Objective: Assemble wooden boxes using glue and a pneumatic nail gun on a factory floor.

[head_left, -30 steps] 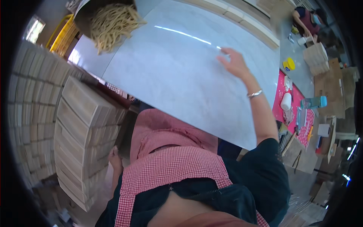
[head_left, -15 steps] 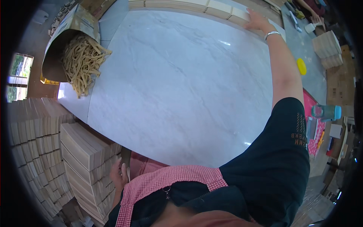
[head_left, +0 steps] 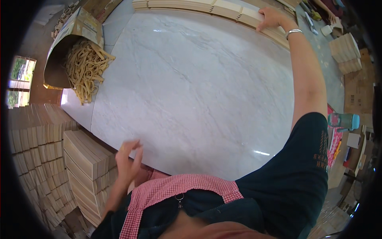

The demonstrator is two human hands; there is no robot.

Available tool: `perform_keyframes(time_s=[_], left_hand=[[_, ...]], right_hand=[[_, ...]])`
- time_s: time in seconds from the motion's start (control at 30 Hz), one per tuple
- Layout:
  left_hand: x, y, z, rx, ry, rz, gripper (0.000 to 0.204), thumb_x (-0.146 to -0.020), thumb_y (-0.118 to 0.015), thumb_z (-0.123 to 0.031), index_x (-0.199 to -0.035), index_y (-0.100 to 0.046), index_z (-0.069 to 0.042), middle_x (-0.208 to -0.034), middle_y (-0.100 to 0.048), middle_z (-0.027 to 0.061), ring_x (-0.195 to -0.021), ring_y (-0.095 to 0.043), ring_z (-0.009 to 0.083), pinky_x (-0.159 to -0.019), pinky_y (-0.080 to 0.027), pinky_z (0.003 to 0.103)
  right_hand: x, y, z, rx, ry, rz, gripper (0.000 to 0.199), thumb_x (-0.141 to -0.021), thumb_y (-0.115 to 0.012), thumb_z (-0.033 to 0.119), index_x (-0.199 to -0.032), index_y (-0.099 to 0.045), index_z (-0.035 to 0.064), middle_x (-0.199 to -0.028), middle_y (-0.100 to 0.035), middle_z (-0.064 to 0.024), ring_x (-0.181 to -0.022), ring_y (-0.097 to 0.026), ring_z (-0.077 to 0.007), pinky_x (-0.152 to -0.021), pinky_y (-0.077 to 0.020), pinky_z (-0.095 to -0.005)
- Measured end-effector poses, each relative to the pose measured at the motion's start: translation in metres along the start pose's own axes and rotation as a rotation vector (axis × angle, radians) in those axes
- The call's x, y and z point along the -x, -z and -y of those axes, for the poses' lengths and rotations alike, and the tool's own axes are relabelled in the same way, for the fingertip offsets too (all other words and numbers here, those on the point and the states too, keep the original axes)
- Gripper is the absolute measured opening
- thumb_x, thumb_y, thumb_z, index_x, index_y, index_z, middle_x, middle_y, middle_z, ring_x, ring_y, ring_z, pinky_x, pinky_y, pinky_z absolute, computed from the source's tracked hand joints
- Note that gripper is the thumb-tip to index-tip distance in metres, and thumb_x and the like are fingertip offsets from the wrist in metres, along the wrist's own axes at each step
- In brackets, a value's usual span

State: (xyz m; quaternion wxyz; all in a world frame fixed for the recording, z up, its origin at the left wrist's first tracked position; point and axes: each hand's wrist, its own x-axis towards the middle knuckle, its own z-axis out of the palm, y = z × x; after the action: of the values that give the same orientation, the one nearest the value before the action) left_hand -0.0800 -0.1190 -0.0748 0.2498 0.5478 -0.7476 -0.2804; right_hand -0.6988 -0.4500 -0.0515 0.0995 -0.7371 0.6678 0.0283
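Note:
My right hand (head_left: 273, 18) is stretched far across the white marble table (head_left: 199, 91). Its fingers curl over one stack in a row of pale flat boards (head_left: 223, 7) along the table's far edge. A silver bracelet sits on that wrist. My left hand (head_left: 128, 159) hovers at the near edge of the table with its fingers apart and nothing clearly in it; it is blurred. I wear a dark shirt and a red checked apron.
An open cardboard box (head_left: 75, 32) spills tan rubber bands (head_left: 85, 67) onto the table's far left corner. Stacks of pale flat sheets (head_left: 83, 159) stand by my left side. A teal bottle (head_left: 344, 120) and another stack (head_left: 345, 51) lie to the right.
My right hand has reached farther across the table, from the bare marble to the row of boards. My left hand has come up to the near edge.

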Motion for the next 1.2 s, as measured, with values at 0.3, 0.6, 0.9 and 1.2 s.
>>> perform_keyframes(time_s=[0.3,0.6,0.9,1.2], left_hand=[[-0.320,-0.085,-0.047,1.596,0.635,0.193,0.095,-0.091,-0.077,-0.044,-0.152,-0.026,0.008,-0.148,-0.039,0.0330,-0.123,-0.057,0.0451,-0.103,-0.051,0.051],[-0.198,-0.078,-0.051,1.482,0.520,0.228,0.032,-0.098,-0.064,-0.015,-0.117,-0.055,0.009,-0.103,-0.066,0.0197,-0.094,-0.069,0.0274,-0.087,-0.060,0.035],[-0.104,-0.002,-0.028,0.270,0.143,0.624,0.042,-0.090,-0.075,-0.022,-0.123,-0.067,0.002,-0.097,-0.074,0.0123,-0.078,-0.070,0.0210,-0.071,-0.055,0.025],[-0.224,0.042,0.071,-0.652,-0.595,0.407,0.077,-0.066,-0.083,-0.018,-0.138,-0.056,-0.009,-0.132,-0.060,0.0105,-0.116,-0.058,0.0314,-0.103,-0.045,0.040]], right_hand=[[0.144,0.004,0.138,-0.023,0.060,-0.120,0.053,-0.068,-0.083,0.040,-0.095,-0.066,-0.0021,-0.094,-0.070,-0.0153,-0.081,-0.062,-0.0322,-0.077,-0.0517,-0.0394],[0.335,-0.009,0.196,-0.037,-0.203,-0.074,0.051,-0.069,-0.081,0.034,-0.104,-0.066,0.0017,-0.099,-0.070,-0.0155,-0.090,-0.065,-0.0360,-0.082,-0.0529,-0.0416],[0.352,-0.125,0.191,-0.036,-0.128,-0.054,0.053,-0.070,-0.080,0.026,-0.115,-0.063,0.0059,-0.116,-0.066,-0.0130,-0.106,-0.062,-0.0332,-0.090,-0.0520,-0.0392],[0.356,-0.128,0.160,0.075,-0.112,-0.091,0.049,-0.068,-0.082,0.028,-0.110,-0.064,0.0087,-0.111,-0.066,-0.0113,-0.103,-0.063,-0.0328,-0.089,-0.0539,-0.0404]])
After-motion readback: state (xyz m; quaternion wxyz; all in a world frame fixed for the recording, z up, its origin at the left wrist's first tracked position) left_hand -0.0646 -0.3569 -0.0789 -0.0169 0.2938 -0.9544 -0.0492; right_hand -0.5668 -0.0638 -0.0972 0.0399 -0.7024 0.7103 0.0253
